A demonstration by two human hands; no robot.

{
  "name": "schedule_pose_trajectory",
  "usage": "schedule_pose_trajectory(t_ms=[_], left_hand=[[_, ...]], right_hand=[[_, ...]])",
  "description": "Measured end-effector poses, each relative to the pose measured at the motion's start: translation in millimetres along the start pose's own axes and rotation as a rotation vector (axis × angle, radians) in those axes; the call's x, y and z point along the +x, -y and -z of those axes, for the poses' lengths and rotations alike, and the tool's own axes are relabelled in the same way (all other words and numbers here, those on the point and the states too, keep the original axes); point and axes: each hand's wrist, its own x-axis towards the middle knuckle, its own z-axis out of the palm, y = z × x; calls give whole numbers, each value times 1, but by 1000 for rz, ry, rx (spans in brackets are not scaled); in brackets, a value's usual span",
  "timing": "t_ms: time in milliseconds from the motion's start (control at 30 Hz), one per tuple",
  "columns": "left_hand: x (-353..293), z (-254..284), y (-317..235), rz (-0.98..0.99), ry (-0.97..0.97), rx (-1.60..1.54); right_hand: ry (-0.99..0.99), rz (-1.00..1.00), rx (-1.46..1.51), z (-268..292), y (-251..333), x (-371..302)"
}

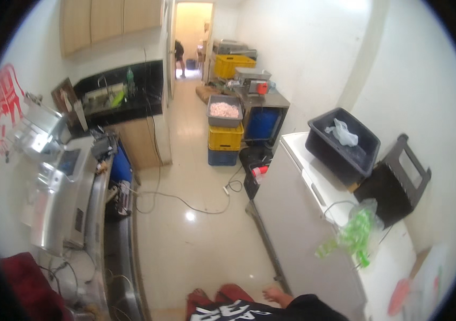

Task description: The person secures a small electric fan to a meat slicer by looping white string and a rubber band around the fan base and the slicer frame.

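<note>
My right hand (277, 295) hangs low in front of my body, beside my dark printed shirt (238, 311) and dark red shorts (233, 292). Its fingers are loosely bent, and I see nothing in them. The white chest freezer (286, 214) stands to the right of this hand, apart from it. My left hand cannot be made out; a small skin-coloured patch left of the shorts is too unclear to name. Further ahead, a grey tub (216, 119) of pale pink pieces rests on a yellow crate (225, 138), which sits on a blue crate (222, 157).
A black tub (340, 155) with a white plastic bag and a green-and-clear bag (355, 235) lie on the freezer. A steel machine (59, 200) stands on the left counter. A power cord (196, 212) crosses the floor. Beyond a sink (102, 96), a person (179, 56) shows in the doorway.
</note>
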Motion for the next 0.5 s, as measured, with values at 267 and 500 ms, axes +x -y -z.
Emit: schedule_pose_trajectory(t_ms=[267, 500], left_hand=[[215, -98, -401, -322, -163, -201], [254, -136, -606, -180, -151, -166]], right_hand=[[-128, 295, 66, 343, 395, 178], [-169, 340, -613, 373, 514, 298]])
